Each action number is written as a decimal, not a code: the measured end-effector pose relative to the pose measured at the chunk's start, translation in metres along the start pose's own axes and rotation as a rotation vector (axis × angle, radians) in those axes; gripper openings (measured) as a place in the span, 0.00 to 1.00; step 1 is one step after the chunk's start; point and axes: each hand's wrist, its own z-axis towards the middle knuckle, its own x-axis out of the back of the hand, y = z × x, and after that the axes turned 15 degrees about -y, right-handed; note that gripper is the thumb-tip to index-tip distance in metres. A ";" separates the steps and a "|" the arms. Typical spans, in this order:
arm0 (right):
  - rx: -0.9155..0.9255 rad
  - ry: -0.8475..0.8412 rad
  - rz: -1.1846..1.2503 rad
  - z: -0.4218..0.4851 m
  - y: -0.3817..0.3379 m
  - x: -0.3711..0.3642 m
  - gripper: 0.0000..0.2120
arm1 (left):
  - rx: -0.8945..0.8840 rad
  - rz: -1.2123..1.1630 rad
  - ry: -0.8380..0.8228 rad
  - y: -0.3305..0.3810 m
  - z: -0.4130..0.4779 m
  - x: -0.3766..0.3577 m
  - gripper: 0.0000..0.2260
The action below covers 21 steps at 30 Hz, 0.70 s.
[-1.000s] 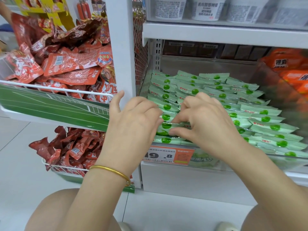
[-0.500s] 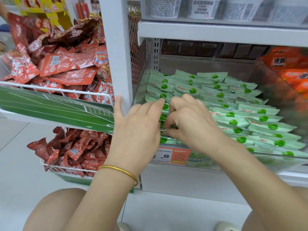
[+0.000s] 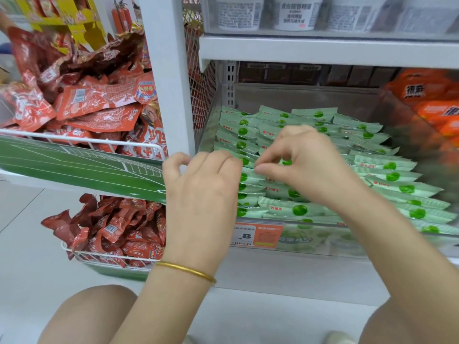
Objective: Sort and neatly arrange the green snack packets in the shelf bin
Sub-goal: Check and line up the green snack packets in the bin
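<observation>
1. Shelf unit [image 3: 169,83]: white metal, with one upright post at centre left. White tubs [image 3: 295,13] stand on the upper shelf.

2. Shelf bin [image 3: 347,240]: clear-walled, seated on the lower shelf to the right of the post. An orange price label [image 3: 258,235] is fixed to its front wall.

3. Upper wire basket [image 3: 82,142]: mounted left of the post and heaped with red packets [image 3: 99,100]. A lower wire basket [image 3: 99,256] beneath it holds more of the same, just above the floor [image 3: 24,232].

4. Green snack packets [image 3: 395,177]: all lie inside the shelf bin, flat and overlapping in rows that run from the front wall to the back. The rows at right are even. Those at front left, under the hands, are less regular.

5. Orange packets [image 3: 432,95]: in the neighbouring compartment, right of the bin.

6. Left hand [image 3: 201,194]: at the bin's front left corner, back of the hand up, fingers curled down over the packet ends. The fingertips are hidden, so whether its grip encloses anything cannot be told.

7. Right hand [image 3: 305,167]: over the left-centre rows. Its grip is a pinch, thumb against fingertips, on the edge of one of the green snack packets.

8. Gold bangle [image 3: 186,269]: on the left wrist.
</observation>
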 end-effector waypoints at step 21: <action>-0.050 0.215 0.555 0.003 -0.005 -0.020 0.07 | -0.020 -0.217 -0.132 0.002 0.006 -0.012 0.46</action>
